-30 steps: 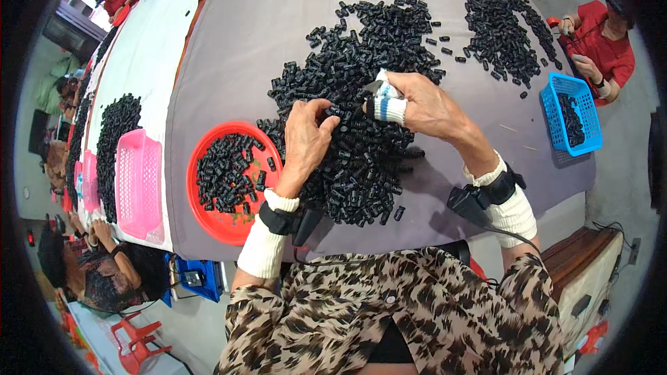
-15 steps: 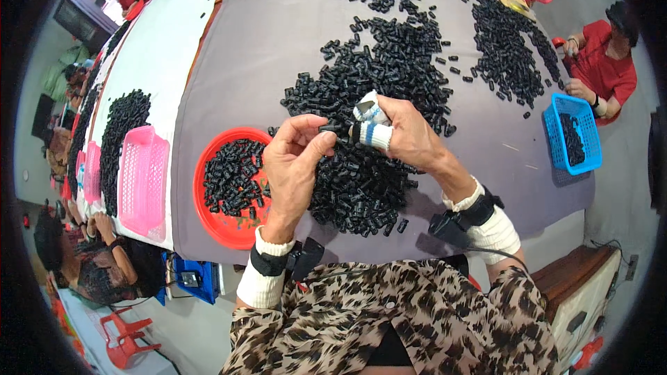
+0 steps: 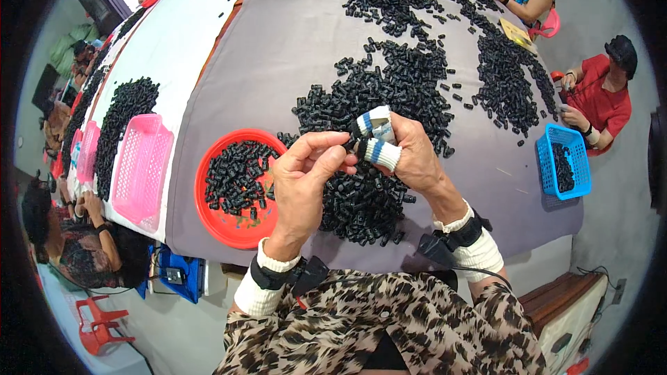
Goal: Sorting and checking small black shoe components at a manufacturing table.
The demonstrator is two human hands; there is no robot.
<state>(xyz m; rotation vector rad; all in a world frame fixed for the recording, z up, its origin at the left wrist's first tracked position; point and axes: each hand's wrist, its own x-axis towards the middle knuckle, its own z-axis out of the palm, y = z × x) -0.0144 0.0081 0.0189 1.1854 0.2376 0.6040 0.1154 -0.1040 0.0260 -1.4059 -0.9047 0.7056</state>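
Over a heap of small black cylindrical pieces, my two hands meet. My left hand is closed, its thumb and fingertips pinched on a small black piece. From the other side my right hand closes on the same piece. White knitted finger covers with blue stripes wrap the thumb and forefinger of that hand. Fingers hide most of the piece. Just left of my left hand sits a round red tray holding many such pieces.
A pink basket stands at the left, beside another black heap. On the right are a blue basket and a person in red handling pieces. More pieces spread across the grey-covered table. Other people sit around it.
The black piece between my hands is now more covered by my fingers, and my hands have drawn closer together. The whole view has shifted slightly.
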